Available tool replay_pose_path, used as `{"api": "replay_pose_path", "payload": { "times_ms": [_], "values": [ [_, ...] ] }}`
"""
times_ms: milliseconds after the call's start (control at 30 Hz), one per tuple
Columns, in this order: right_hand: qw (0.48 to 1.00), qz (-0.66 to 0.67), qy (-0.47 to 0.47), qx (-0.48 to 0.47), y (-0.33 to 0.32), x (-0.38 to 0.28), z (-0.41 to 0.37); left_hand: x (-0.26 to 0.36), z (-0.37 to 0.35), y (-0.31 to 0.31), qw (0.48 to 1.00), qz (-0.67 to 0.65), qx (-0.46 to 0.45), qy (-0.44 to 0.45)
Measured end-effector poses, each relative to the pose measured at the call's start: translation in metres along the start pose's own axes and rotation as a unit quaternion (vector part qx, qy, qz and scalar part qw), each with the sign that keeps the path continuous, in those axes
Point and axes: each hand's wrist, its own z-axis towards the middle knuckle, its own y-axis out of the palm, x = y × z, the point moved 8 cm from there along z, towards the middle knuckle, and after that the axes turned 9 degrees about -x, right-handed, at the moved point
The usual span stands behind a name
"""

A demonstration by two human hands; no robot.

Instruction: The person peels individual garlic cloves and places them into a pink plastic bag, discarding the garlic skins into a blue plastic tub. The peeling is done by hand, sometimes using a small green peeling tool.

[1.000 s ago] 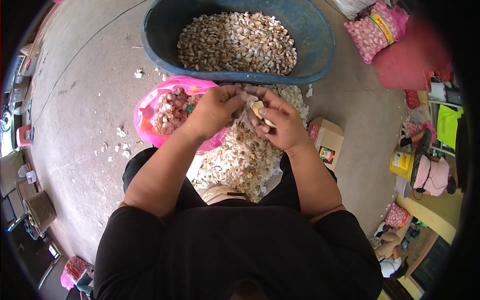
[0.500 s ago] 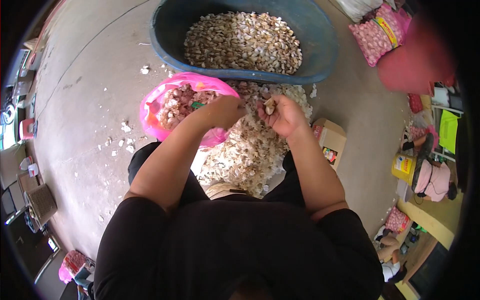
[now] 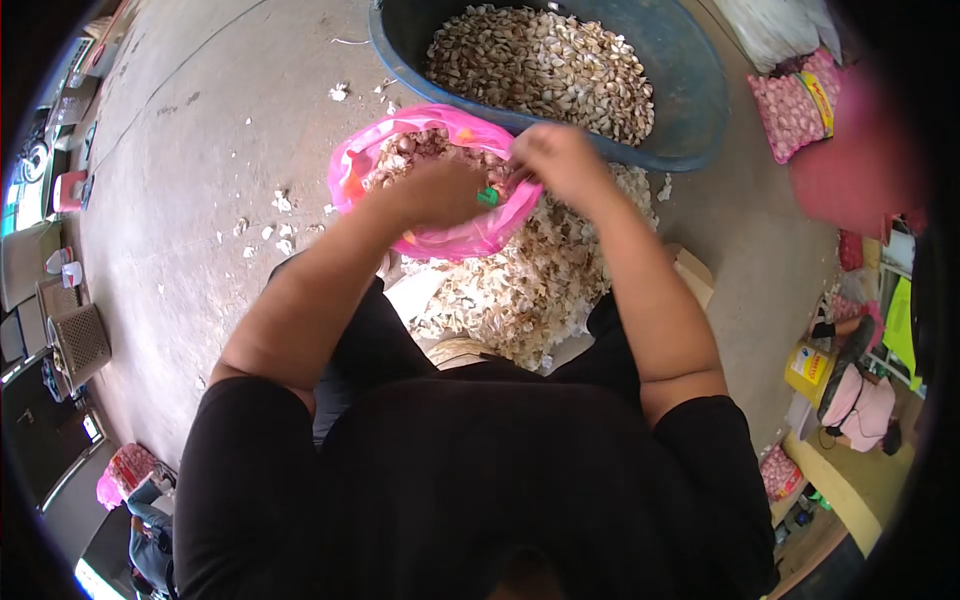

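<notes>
A pink plastic bag (image 3: 350, 150) stands with its mouth wide, holding garlic bulbs (image 3: 412, 147). My left hand (image 3: 450, 192) reaches over the bag's mouth, blurred, its fingers largely hidden. Right by those fingers shows a small green piece (image 3: 487, 196); whether the hand grips it I cannot tell. Across from it, at the bag's right rim, is my right hand (image 3: 560, 160), fingers curled together and pointing toward the left hand. What lies within them is hidden. Beneath and in front spreads a heap of garlic skins (image 3: 530, 280) between my knees.
A large blue tub (image 3: 690, 130) of separated garlic cloves (image 3: 545, 70) stands just beyond the bag. Right of the heap is a cardboard box (image 3: 692, 275). Pink net sacks of garlic (image 3: 790, 110), a yellow bucket (image 3: 808, 365) and a blurred red shape (image 3: 850, 170) are at the right.
The view has shifted, so the tub and bag sit farther right and higher. My right hand, earlier holding garlic over the skins, is now at the bag's rim. The green piece is nearer my left fingers.
</notes>
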Motion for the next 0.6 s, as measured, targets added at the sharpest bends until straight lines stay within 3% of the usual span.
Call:
{"api": "replay_pose_path", "payload": {
  "times_ms": [33,67,100,133,167,233,300,333,400,433,467,500,533,600],
  "values": [
    [0.998,-0.045,0.018,-0.05,0.029,0.018,0.012,-0.021,0.01,0.044,0.996,0.079,0.021,-0.038],
    [0.982,-0.172,0.023,-0.081,0.052,0.023,0.023,-0.026,0.002,0.064,0.992,0.112,0.024,-0.06],
    [0.948,-0.297,0.025,-0.111,0.074,0.03,0.034,-0.034,0.012,0.1,0.987,0.095,-0.122,-0.033],
    [0.935,-0.332,0.073,-0.1,0.089,0.053,0.047,-0.026,0.011,0.123,0.97,0.12,-0.211,0.027],
    [0.918,-0.368,0.12,-0.087,0.097,0.075,0.057,-0.017,0.008,0.132,0.964,0.038,-0.257,0.051],
    [0.916,-0.366,0.165,-0.028,0.102,0.1,0.066,-0.014,0.001,0.116,0.97,0.066,-0.23,0.037],
    [0.922,-0.317,0.224,-0.007,0.106,0.113,0.071,-0.032,-0.001,0.1,0.981,0.024,-0.19,0.017],
    [0.905,-0.378,0.185,-0.057,0.114,0.113,0.074,-0.044,-0.001,0.092,0.985,0.004,-0.171,0.007],
    [0.926,-0.341,0.153,-0.053,0.109,0.086,0.071,-0.067,0.001,0.058,1.0,-0.021,0.003,0.019],
    [0.934,-0.325,0.135,-0.05,0.108,0.081,0.072,-0.085,0.0,0.04,0.996,-0.062,0.063,-0.019],
    [0.897,-0.413,0.136,-0.072,0.108,0.098,0.07,-0.101,-0.003,0.025,0.986,-0.102,0.118,-0.056],
    [0.895,-0.42,0.135,-0.069,0.106,0.104,0.068,-0.106,-0.006,0.01,0.98,-0.064,0.182,-0.049],
    [0.892,-0.428,0.131,-0.064,0.103,0.106,0.069,-0.121,-0.008,-0.001,0.965,-0.049,0.214,-0.146],
    [0.879,-0.458,0.113,-0.069,0.107,0.115,0.07,-0.134,-0.016,-0.015,0.925,-0.055,0.308,-0.217]
  ]
}}
